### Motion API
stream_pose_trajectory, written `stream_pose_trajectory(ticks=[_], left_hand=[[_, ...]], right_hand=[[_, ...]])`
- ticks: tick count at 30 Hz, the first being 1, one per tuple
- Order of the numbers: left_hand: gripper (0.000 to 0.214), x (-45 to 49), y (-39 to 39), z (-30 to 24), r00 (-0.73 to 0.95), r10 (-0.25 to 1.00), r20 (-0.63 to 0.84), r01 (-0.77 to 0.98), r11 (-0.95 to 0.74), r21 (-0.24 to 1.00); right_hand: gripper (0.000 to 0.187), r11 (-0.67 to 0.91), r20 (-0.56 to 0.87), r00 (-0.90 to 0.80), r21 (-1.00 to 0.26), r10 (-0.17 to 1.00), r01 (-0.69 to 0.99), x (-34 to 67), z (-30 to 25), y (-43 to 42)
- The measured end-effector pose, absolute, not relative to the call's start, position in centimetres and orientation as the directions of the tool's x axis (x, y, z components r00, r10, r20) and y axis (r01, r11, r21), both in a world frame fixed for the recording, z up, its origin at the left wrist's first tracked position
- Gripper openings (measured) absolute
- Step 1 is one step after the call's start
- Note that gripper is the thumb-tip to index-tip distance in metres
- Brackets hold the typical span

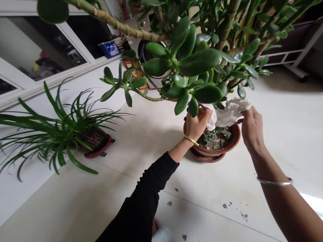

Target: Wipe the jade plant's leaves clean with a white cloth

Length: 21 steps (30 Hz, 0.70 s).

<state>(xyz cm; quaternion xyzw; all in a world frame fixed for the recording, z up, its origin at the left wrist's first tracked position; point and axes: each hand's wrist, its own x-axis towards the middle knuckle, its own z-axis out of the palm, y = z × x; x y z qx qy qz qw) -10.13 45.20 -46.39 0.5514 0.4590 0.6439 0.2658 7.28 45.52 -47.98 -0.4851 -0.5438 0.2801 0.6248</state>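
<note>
Both hands are at a large jade plant in a round terracotta pot. My left hand, with a gold bracelet at the wrist, is closed on a bunched end of a white cloth above the pot's left side. My right hand pinches the cloth's other end over the right rim. Between them the cloth stretches just under the leaves. Small succulents and soil show inside the pot. Leaves partly hide my left fingertips.
A long-leaved potted plant stands by the wall at left. Thick jade branches reach across the top. Crumbs of debris lie on the tiled floor. A blue box rests on the window ledge; a wheeled metal frame is at back right.
</note>
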Motion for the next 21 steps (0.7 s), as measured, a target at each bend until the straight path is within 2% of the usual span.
stream_pose_trajectory(ticks=[2,4,6,9,14,21], left_hand=[[0.02,-9.8,45.4,-46.1,-0.228,0.833,0.504,0.19,-0.469,0.862],[0.023,-9.4,45.5,-45.9,-0.24,0.814,0.529,0.205,-0.49,0.847],[0.025,-9.0,45.8,-45.7,-0.243,0.804,0.542,0.22,-0.499,0.838],[0.022,-8.7,46.2,-45.6,-0.199,0.828,0.524,0.248,-0.475,0.844],[0.017,-8.5,46.6,-45.3,-0.183,0.855,0.485,0.244,-0.438,0.865],[0.021,-8.0,46.7,-45.1,-0.193,0.843,0.502,0.213,-0.463,0.86]], right_hand=[[0.038,0.379,0.464,0.216,-0.86,0.859,0.341,6.8,-47.7,45.9],[0.031,0.388,0.517,0.193,-0.798,0.834,0.461,6.2,-47.4,46.1],[0.022,0.404,0.558,0.187,-0.757,0.808,0.513,5.6,-47.4,46.4],[0.016,0.428,0.58,0.187,-0.748,0.793,0.507,5.2,-47.8,47.2],[0.017,0.417,0.573,0.212,-0.761,0.792,0.498,4.8,-48.3,48.4],[0.013,0.391,0.555,0.215,-0.765,0.803,0.512,4.1,-48.2,48.8]])
